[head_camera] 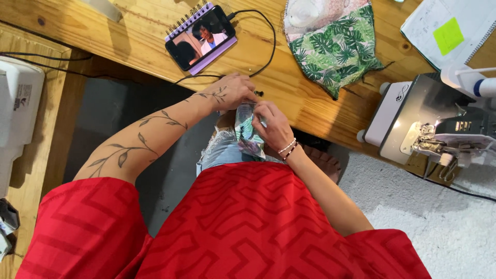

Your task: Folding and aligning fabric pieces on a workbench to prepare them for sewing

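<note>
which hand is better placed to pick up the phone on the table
Left. The left hand is up at the table edge, nearer the phone; the right hand sits lower, gripping the patterned fabric piece.

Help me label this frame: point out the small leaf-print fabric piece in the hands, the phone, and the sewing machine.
Small leaf-print fabric piece (pixel 247 135), head view, lower middle.
Black phone (pixel 202 37), head view, screen centre.
Grey sewing machine (pixel 413 111), head view, flat top.

The scene is evenly and brightly lit from above; soft shadows are cast on the wooden surface (pixel 144 36) beneath the phone (pixel 201 37) and the fabric; glare is seen on the sewing machine (pixel 429 121) at right; focus is held sharp, with straight edges slightly bowed toward the corners.
</note>
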